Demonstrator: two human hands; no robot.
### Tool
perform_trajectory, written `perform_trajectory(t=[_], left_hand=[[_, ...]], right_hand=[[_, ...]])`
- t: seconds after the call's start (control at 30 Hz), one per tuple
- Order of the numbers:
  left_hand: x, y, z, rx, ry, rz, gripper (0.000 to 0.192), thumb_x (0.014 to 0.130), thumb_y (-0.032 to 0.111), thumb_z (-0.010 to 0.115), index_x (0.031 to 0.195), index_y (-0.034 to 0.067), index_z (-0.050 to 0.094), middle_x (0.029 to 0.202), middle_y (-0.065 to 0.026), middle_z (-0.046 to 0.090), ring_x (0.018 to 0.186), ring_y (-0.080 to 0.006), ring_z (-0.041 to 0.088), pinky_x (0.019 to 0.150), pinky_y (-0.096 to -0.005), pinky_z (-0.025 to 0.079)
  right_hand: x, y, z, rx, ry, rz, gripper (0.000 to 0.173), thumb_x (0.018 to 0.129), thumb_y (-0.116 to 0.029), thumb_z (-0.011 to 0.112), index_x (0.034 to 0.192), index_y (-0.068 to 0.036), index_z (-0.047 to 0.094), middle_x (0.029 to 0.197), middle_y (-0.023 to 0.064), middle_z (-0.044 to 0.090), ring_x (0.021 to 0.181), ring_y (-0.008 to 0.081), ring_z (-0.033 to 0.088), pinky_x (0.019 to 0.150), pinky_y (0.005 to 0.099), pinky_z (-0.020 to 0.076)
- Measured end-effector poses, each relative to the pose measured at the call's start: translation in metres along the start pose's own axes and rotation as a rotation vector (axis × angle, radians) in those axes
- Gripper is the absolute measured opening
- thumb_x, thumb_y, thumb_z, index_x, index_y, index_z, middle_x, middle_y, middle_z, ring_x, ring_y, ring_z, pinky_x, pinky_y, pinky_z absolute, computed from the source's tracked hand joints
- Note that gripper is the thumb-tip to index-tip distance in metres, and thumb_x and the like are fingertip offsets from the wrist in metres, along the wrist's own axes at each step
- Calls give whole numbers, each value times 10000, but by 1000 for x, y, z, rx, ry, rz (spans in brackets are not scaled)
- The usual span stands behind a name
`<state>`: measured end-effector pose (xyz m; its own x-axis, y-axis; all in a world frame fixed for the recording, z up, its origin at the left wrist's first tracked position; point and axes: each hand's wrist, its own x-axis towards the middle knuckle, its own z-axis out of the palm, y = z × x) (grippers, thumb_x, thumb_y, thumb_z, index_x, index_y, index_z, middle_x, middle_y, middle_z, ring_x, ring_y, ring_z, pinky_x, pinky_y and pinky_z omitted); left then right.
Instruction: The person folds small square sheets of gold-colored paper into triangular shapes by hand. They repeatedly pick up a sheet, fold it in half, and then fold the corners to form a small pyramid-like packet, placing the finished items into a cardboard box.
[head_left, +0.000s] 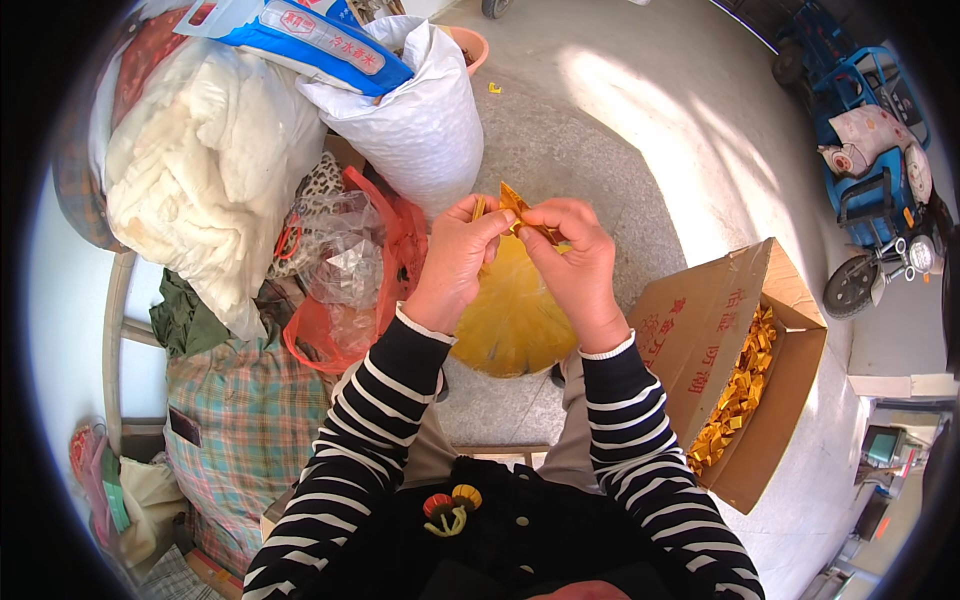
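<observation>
Both my hands meet in the middle of the view, holding gold foil paper (513, 201) between them. My left hand (466, 251) pinches the foil with thumb and fingers, and another narrow gold strip (478, 208) shows between its fingers. Thumb and forefinger of my right hand (571, 259) grip the foil's other side, where it is folded to a point at the top. Below the hands is a round, shiny yellow surface (517, 322); what it belongs to is unclear. To the right, an open cardboard box (697, 330) holds many folded gold foil pieces (739, 401).
A full white woven sack (420, 120) stands ahead, with a blue rice bag (337, 45) on top. At left are a red plastic bag (319, 337), cream wadding (202, 172) and plaid cloth (240, 420). A blue three-wheeled vehicle (870, 195) stands at far right.
</observation>
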<state>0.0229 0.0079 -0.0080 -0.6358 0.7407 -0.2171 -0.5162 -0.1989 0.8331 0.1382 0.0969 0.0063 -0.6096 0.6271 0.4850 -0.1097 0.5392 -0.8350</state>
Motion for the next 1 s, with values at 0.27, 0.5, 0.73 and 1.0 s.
perform_trajectory(t=[0.27,0.5,0.73,1.0], left_hand=[[-3,12,-5,176,-125,21,85,841,97,656,885,50,601,695,40,536,526,-28,392,481,-178,295],[0,22,-11,-132,-342,-88,185,875,132,583,1003,1,605,928,-60,630,532,-36,410,499,-171,347],[4,19,-21,-227,-383,-97,179,870,112,624,1024,25,597,932,-67,625,533,-45,432,520,-191,374],[6,16,-24,-390,-484,-102,164,860,95,645,1011,44,606,921,-47,604,539,-41,448,525,-207,358]], right_hand=[[8,4,-21,482,-231,686,80,830,-97,697,851,-33,655,735,11,633,657,71,575,616,202,448],[7,3,-29,545,-386,786,135,833,-168,702,828,-41,658,727,8,625,628,78,566,610,207,449],[5,6,-33,1014,-391,719,134,854,-119,684,936,-33,622,778,43,641,623,103,591,601,226,474],[1,10,-31,1113,-293,728,167,845,-105,694,973,-31,616,803,69,652,649,135,608,644,269,500]])
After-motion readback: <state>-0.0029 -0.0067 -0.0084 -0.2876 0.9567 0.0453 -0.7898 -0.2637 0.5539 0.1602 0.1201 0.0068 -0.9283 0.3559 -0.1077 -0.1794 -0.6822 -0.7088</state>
